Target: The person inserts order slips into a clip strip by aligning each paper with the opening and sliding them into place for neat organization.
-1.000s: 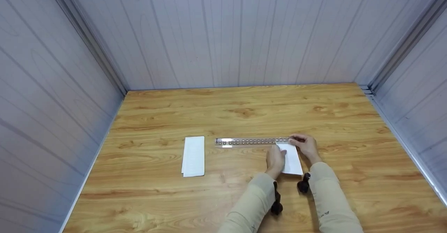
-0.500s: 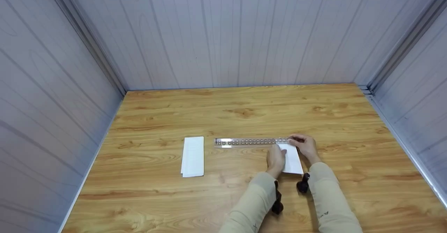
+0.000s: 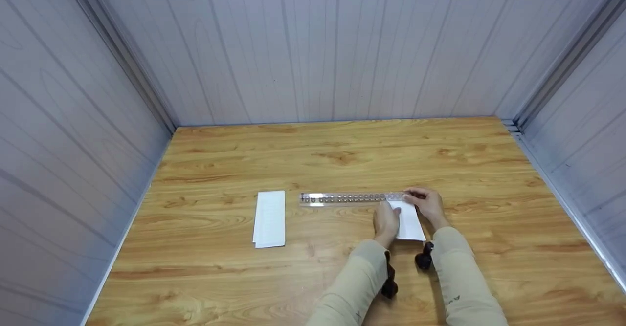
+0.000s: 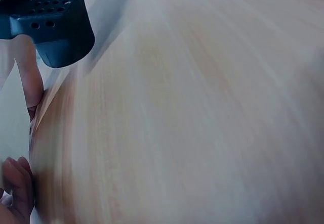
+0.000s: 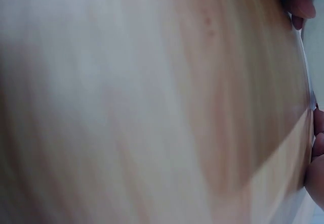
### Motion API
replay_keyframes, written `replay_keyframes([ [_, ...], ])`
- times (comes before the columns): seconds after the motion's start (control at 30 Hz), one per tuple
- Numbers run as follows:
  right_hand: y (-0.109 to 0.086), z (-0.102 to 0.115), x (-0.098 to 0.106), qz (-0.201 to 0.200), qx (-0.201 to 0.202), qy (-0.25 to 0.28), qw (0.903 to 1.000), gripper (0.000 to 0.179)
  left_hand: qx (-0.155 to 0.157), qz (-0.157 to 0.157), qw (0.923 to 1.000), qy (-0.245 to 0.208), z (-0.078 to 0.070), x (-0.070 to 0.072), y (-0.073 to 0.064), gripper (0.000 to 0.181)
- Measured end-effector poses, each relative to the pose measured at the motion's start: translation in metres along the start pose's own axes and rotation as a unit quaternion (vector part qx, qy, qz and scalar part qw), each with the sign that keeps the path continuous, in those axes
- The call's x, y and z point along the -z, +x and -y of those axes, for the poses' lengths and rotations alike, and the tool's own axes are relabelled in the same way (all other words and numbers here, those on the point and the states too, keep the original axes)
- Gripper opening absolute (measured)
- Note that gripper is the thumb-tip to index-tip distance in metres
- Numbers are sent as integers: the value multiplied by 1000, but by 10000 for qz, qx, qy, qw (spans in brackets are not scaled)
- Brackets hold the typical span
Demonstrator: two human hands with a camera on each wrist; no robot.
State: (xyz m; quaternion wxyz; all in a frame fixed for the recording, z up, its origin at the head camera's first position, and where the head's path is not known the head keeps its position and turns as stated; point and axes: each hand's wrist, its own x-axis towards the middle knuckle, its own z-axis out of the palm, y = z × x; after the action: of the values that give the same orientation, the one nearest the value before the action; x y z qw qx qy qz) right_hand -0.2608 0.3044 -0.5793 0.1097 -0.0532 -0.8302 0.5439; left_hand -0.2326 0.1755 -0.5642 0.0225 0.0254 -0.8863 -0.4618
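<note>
A clear plastic ruler (image 3: 352, 198) with a row of dark round marks lies crosswise on the table. Below its right end is a folded sheet of white paper (image 3: 410, 224), its near edge appearing raised. My right hand (image 3: 430, 206) pinches the ruler's right end where it meets the paper's top corner. My left hand (image 3: 386, 221) grips the paper's left side just below the ruler, thumb on top; its other fingertips are hidden in the head view. In the left wrist view, the paper (image 4: 14, 118) stands tilted between both hands.
To the left, another stack of folded white paper (image 3: 270, 219) lies flat on the wooden table (image 3: 220, 277). Pale panel walls (image 3: 313, 47) enclose the back and both sides. Black wrist cameras (image 3: 390, 287) hang close beside the forearms.
The near edge of the white paper has risen slightly away from me. Both hands and the ruler have stayed almost in place.
</note>
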Motion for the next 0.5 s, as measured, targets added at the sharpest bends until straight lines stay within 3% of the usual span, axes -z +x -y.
replay_keyframes([
  [0.3,1,-2,-1,-57,322,180,9993,19,112,-49,9999,-83,-1,-1,2,16],
  [0.5,0,-3,-2,-75,170,194,9996,20,239,-44,9995,-195,-1,-1,2,17],
])
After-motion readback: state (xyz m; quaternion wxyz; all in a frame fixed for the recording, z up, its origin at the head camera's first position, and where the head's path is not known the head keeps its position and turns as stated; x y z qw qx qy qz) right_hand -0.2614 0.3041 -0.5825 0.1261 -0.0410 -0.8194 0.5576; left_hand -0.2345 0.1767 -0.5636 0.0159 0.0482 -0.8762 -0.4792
